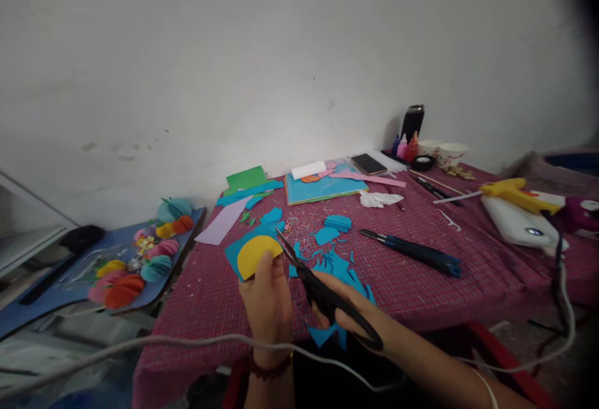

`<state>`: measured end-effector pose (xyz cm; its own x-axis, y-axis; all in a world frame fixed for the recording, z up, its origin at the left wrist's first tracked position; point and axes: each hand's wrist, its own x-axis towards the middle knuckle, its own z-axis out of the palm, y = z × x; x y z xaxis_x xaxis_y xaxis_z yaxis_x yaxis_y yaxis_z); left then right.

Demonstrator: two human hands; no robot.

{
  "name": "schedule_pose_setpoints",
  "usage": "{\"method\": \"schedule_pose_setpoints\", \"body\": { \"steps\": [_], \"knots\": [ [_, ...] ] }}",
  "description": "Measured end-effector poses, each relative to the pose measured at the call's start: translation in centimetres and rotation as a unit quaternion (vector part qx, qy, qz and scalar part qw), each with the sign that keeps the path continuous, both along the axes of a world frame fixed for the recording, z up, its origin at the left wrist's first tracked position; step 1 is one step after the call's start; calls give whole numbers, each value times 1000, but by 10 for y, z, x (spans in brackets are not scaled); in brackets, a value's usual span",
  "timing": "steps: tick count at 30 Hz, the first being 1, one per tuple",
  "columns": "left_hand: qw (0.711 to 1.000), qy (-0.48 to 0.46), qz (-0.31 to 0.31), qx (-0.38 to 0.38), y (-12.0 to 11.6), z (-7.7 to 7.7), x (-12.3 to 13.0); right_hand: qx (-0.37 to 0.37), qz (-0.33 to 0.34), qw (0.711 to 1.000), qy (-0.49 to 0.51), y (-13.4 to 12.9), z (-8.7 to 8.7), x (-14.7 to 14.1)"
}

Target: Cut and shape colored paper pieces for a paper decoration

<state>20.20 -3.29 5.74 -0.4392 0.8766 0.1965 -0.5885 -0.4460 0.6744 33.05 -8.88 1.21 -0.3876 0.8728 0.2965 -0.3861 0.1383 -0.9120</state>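
Note:
My left hand (269, 293) pinches a yellow paper half-circle (253, 253) laid over a piece of blue paper (233, 252), thumb on top. In my right hand (349, 300) is a pair of black-handled scissors (322, 290), its fingers in the handle loops. The blades point up and left, their tips close to the right edge of the papers; whether they touch the blue paper I cannot tell. Cut blue scraps (334, 265) lie just beyond and under the scissors. A small stack of blue half-circles (337, 223) rests farther back, beside a single blue half-circle (326, 235).
A utility knife (412, 252) lies on the red checked cloth (397, 297) at right. Beyond it, a yellow glue gun (519, 194) rests on a white box (515, 222). Paper pumpkins (124, 290) sit on a blue board at left. A pale cable (206, 340) crosses in front.

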Motion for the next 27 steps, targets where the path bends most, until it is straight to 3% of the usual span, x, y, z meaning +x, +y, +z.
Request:
{"method": "schedule_pose_setpoints", "body": {
  "steps": [7, 14, 27],
  "knots": [
    [1000, -2, -16, -26, -1, -8, 3, 19, -31, 999, -7, 9, -12, -5],
    [999, 15, -25, -39, -2, -9, 6, -8, -54, 998, -7, 12, -28, -4],
    [998, 14, -37, -56, -3, -10, 5, -21, -72, 997, -2, 10, -21, -5]
  ]
}}
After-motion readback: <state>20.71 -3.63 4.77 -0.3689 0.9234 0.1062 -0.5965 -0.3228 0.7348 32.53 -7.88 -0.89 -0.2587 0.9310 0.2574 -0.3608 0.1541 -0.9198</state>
